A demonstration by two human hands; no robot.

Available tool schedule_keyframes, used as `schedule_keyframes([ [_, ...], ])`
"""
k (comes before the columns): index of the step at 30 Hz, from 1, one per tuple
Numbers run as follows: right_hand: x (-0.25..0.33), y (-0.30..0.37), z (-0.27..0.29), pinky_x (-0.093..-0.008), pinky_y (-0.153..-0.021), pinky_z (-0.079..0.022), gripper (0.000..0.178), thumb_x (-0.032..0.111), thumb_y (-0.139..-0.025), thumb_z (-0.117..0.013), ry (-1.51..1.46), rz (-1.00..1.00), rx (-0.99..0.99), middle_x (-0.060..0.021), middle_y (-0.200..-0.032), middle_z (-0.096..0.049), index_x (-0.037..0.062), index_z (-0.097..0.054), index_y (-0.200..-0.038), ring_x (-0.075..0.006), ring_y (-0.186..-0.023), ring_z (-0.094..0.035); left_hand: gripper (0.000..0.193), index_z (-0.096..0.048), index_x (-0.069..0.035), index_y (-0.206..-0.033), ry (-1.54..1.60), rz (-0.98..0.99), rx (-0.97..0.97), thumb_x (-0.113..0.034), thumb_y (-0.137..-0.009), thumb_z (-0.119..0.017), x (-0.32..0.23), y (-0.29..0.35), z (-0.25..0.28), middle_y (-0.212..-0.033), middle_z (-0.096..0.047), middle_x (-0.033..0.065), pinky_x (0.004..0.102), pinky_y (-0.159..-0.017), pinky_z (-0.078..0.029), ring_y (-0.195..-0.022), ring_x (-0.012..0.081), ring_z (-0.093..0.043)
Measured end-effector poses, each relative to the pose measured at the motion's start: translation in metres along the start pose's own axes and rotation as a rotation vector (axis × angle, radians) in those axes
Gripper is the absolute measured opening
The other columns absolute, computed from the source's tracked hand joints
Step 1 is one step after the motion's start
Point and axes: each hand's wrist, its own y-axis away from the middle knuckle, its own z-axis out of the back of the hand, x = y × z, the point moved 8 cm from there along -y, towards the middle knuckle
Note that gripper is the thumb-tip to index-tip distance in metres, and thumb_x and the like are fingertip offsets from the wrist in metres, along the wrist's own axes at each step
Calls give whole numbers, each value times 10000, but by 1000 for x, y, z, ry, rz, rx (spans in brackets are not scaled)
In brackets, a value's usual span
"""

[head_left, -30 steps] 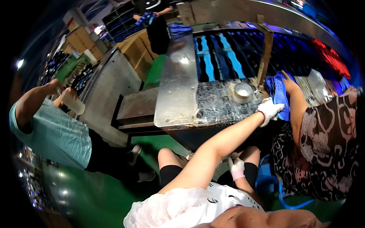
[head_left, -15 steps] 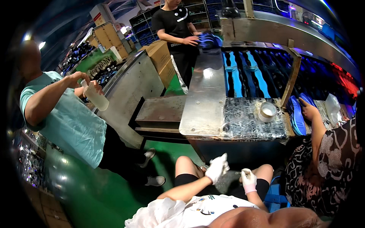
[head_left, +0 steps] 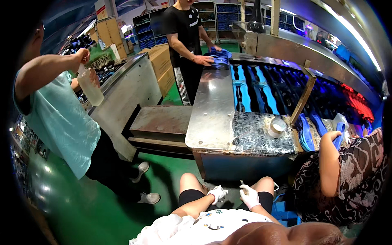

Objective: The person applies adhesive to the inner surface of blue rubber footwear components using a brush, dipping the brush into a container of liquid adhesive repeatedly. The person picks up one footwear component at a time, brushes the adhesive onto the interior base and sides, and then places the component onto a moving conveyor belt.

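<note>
I sit with both white-gloved hands low over my lap, in front of the metal worktable (head_left: 206, 126). My right hand (head_left: 249, 196) is closed around a thin, short stick-like tool (head_left: 241, 182), whose tip pokes up past the fingers. My left hand (head_left: 218, 193) rests near my left thigh, apart from the right one. Its fingers look partly bent, too small to read clearly. On the table's plastic-wrapped corner stands a round tub (head_left: 277, 126) with whitish contents.
Blue straps or soles (head_left: 261, 87) lie in rows on the conveyor beyond. At right, a person in a patterned top (head_left: 347, 175) handles a blue sole (head_left: 338, 139). At left, someone holds a plastic bottle (head_left: 90, 90). Across the table, a person touches blue footwear pieces (head_left: 219, 59).
My left hand has dropped toward my lap and moved left. The right hand turned, so the thin tool points up. The view shifted; the bottle is lower, and the neighbour's arm drew back.
</note>
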Motion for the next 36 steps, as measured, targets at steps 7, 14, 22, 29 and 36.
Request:
schedule_keyframes([
  [7,4,0,-8,-354,-724,-533,215,218,-882,-619,1,-58,63,-153,-837,-686,118,-666,-1067,-283,-798,-688,356,-598,-70,-1101,661,-551,-112,-387,-984,-486,-120,110,50,-610,-557,26,222,-402,-366,-452,88,-481],
  [14,14,1,2,-420,-815,-524,218,221,-878,-579,60,-80,92,-154,-960,-687,154,-660,-1069,-344,-921,-658,635,-278,-128,-1497,254,-1114,244,-280,-930,-522,-363,332,87,-808,-630,65,201,-388,-336,-447,78,-460],
  [22,7,10,6,-378,-729,-514,235,205,-897,-604,73,-34,116,-146,-894,-668,151,-618,-1125,-315,-827,-665,675,-372,0,-1400,97,-1606,291,-339,-879,-635,-508,481,97,-944,-672,114,221,-453,-462,-608,113,-606],
  [29,-6,12,6,-365,-638,-493,171,175,-884,-614,13,-72,114,-132,-773,-637,144,-644,-1050,-278,-728,-654,340,-657,-54,-841,-868,-1243,381,-391,-869,-615,-335,299,-1,-730,-661,94,402,-639,-517,-712,239,-646],
  [36,-1,12,7,-385,-721,-536,193,195,-862,-633,96,9,39,-154,-846,-679,136,-658,-1045,-315,-794,-678,435,-665,-15,-1055,-1080,-622,227,-404,-923,-519,-83,111,-34,-949,-681,212,446,-752,-520,-868,357,-672],
])
